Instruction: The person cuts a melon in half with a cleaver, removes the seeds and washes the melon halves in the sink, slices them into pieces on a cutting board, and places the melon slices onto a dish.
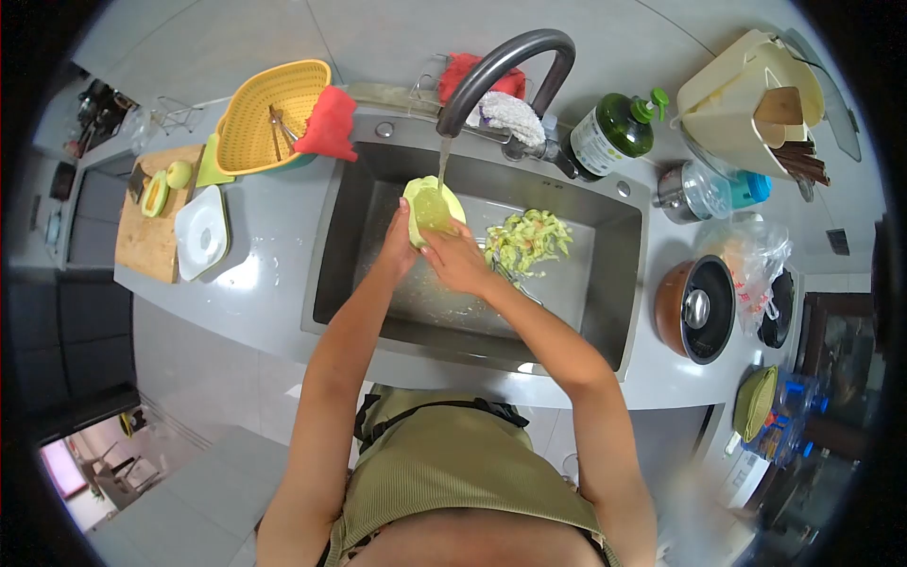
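Under the running tap (510,61), a hollowed, pale green melon half (448,200) is in my hands, and the stream falls into its hollow. My left hand (401,244) is closed around its left side, with part of the fingers hidden behind it. My right hand (455,260) grips the lower right rim, and its fingertips reach over the hollow. Below is the grey sink (416,302). A heap of green peelings (529,238) lies on the sink floor, to the right of my right hand, with a partly hidden metal utensil beside it.
Left of the sink are a yellow basket (250,104) with a red cloth (329,123), a white dish (200,234), and a cutting board (151,250) with cut melon (155,194). On the right stand a green soap bottle (609,137) and a dark inner pot (704,317).
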Available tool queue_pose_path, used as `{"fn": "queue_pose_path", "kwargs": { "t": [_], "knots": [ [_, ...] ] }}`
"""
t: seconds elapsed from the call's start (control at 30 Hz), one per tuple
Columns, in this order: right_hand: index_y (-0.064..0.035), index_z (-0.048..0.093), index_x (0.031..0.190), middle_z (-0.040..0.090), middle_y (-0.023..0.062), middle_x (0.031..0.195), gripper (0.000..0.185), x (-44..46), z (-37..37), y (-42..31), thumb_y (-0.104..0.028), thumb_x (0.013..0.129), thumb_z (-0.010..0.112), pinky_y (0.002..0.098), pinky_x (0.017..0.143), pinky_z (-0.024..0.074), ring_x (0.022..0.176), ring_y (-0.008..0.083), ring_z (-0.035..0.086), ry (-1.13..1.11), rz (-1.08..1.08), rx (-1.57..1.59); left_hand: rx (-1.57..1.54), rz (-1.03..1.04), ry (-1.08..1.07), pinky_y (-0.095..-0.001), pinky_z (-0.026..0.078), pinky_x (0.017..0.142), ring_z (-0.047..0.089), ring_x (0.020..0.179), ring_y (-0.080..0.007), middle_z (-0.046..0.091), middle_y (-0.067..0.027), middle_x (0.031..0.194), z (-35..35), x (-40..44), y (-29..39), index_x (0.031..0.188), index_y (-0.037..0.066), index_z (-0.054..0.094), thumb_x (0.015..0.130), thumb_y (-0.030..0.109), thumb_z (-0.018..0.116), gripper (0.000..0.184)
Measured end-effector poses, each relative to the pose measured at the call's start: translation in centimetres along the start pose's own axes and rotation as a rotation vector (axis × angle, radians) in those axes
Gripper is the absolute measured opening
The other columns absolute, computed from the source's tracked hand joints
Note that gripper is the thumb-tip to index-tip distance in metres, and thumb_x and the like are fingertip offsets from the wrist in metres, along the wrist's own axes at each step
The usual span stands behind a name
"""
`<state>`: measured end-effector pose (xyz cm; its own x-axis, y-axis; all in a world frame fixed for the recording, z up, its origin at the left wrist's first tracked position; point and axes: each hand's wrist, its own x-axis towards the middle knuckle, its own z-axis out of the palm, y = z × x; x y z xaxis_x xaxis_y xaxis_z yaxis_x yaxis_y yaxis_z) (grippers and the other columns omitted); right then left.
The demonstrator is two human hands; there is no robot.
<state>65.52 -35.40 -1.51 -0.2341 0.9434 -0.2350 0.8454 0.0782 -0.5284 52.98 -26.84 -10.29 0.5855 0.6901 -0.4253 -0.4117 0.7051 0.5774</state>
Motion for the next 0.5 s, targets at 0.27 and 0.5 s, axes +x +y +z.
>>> {"fn": "queue_pose_path", "kwargs": {
  "t": [0.27, 0.5],
  "knots": [
    [-0.0055, 0.061, 0.108, 0.054, 0.0086, 0.119, 0.031, -0.6, 0.6, 3.5, -0.025, 0.085, 0.055, 0.0472, 0.111, 0.0194, 0.119, 0.0241, 0.044, 0.371, -0.101, -0.576, 0.813, 0.488, 0.288, -0.0372, 0.045, 0.094, 0.054, 0.111, -0.0274, 0.054, -0.0106, 0.12, 0.5, 0.6, -0.7, 0.13, 0.008, 0.045, 0.073, -0.001, 0.064, 0.06],
    [-0.0037, 0.059, 0.109, 0.054, 0.0111, 0.11, 0.034, -0.5, 2.7, 4.4, -0.022, 0.08, 0.059, 0.0456, 0.111, 0.0186, 0.112, 0.0248, 0.046, 0.361, -0.014, -0.542, 1.626, 1.063, 0.477, -0.0407, 0.043, 0.093, 0.052, 0.106, -0.0356, 0.054, -0.0148, 0.116, 3.3, -1.4, 2.0, 0.127, 0.007, 0.049, 0.066, -0.007, 0.058, 0.063]
  ]
}}
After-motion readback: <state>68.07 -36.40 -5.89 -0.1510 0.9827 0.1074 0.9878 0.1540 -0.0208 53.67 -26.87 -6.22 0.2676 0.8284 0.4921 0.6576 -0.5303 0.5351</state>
